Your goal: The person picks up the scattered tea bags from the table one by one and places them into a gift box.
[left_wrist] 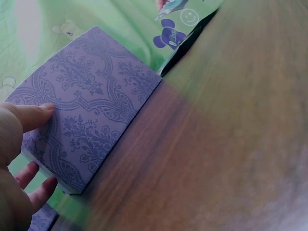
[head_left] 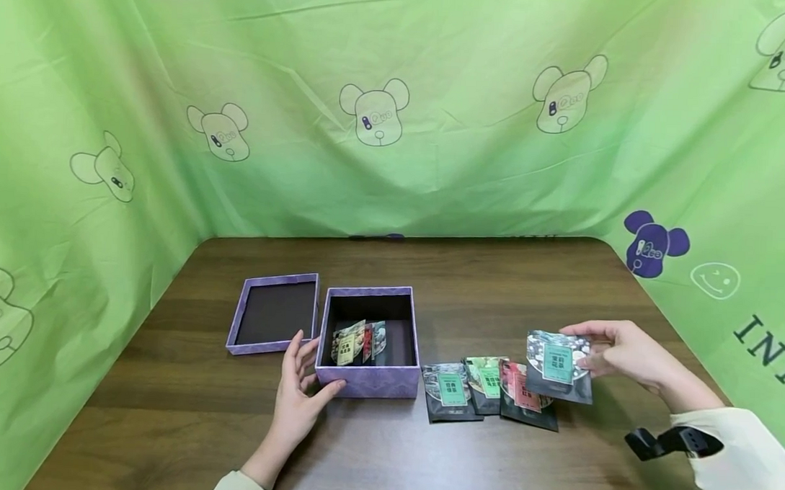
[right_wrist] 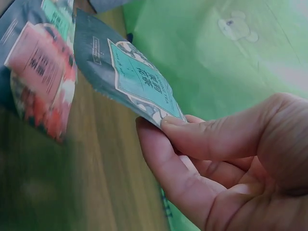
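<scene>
My right hand (head_left: 629, 358) pinches a tea sachet (head_left: 558, 366) with a teal label by its edge, thumb on its printed face. The sachet is tilted and overlaps a red-labelled sachet (head_left: 528, 397) in the head view. Left of that lie a green-labelled sachet (head_left: 485, 384) and a teal-labelled one (head_left: 451, 395), partly overlapping. My left hand (head_left: 299, 397) rests at the near left corner of an open purple patterned box (head_left: 368, 382), its thumb against the front wall and its fingers along the left side. Inside the box, several sachets (head_left: 348, 344) stand at the left.
The box's lid (head_left: 276, 313) lies upturned on the wooden table (head_left: 185, 411), just left of the box. A green printed curtain (head_left: 381, 187) hangs round the table's back and sides. A dark strap device (head_left: 674, 442) sits at my right wrist.
</scene>
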A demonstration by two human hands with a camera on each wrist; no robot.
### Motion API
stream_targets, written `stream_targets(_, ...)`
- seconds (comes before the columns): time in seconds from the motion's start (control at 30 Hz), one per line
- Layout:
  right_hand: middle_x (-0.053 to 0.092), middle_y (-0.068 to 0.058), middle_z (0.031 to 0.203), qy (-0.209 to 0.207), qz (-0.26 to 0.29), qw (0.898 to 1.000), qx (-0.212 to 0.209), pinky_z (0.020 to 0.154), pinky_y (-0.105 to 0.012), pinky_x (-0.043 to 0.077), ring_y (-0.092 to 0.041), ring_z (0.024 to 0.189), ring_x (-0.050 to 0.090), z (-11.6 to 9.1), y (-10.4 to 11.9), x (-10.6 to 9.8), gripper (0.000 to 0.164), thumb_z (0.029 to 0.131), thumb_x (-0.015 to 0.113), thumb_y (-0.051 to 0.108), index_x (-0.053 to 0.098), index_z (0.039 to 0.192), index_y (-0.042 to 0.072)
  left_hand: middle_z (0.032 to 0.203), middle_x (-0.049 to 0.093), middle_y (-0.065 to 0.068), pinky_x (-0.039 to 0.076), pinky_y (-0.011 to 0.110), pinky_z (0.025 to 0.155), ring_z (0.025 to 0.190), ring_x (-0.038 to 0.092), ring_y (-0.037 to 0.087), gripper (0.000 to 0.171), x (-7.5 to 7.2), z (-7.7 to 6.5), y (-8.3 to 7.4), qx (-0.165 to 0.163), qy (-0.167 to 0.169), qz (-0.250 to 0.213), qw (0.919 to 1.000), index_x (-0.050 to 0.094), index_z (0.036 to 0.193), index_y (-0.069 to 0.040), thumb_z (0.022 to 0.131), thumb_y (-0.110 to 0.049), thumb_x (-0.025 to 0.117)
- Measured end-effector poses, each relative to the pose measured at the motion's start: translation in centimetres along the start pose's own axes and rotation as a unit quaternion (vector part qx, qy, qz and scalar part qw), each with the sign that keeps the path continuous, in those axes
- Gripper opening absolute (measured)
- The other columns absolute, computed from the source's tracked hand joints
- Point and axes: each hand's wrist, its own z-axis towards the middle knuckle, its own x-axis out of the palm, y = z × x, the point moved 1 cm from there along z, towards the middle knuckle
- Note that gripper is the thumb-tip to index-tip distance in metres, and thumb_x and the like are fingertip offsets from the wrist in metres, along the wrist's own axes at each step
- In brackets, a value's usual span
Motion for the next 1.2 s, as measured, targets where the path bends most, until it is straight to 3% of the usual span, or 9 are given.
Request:
stream_targets(0.1,0.070,-0.012,0.100,0.001,-0.012,1.000,0.012,0.067,-0.036,0.058,-0.013,0.080,0.067,0.8,0.8,0.6,0.043,0.082,0.065,-0.015,0.060,0.124,-0.012,0.140,0.048,0.026,0.046,0.022,0.087,0.122,0.052,0.022,0.095,0.0,0.0,0.0,0.001,-0.001,-0.002,1.0000,0.021,0.151,0.005,0.075,0.014,0.078)
stream_targets(0.2,0.069,-0.017,0.101,0.006,-0.019,1.000,0.014,0.068,-0.036,0.058,-0.014,0.080,0.068,1.6,1.4,1.2,0.054,0.082,0.065,-0.014,0.043,0.130,-0.024,0.140,0.047,0.027,0.047,0.022,0.087,0.122,0.052,0.024,0.096,0.0,0.0,0.0,0.001,0.001,-0.007,1.0000,0.020,0.151,0.006,0.075,0.015,0.078)
stream_targets(0.9,0.070,-0.022,0.104,0.036,-0.048,0.998,-0.017,0.069,-0.037,0.058,-0.018,0.082,0.069,6.9,8.2,4.8,0.051,0.082,0.069,-0.013,0.052,0.130,-0.018,0.141,0.047,0.028,0.046,0.021,0.087,0.123,0.050,0.030,0.095,0.0,0.0,0.2,0.002,0.006,-0.010,0.9999,0.018,0.151,0.007,0.076,0.015,0.077)
stream_targets(1.2,0.072,-0.018,0.093,0.054,-0.057,0.996,-0.036,0.068,-0.039,0.058,-0.018,0.075,0.069,9.5,10.3,6.4,0.052,0.080,0.071,-0.012,0.056,0.129,-0.014,0.141,0.047,0.027,0.046,0.021,0.087,0.124,0.051,0.029,0.095,-0.1,0.1,0.2,0.003,0.005,-0.010,0.9999,0.019,0.151,0.007,0.076,0.016,0.077)
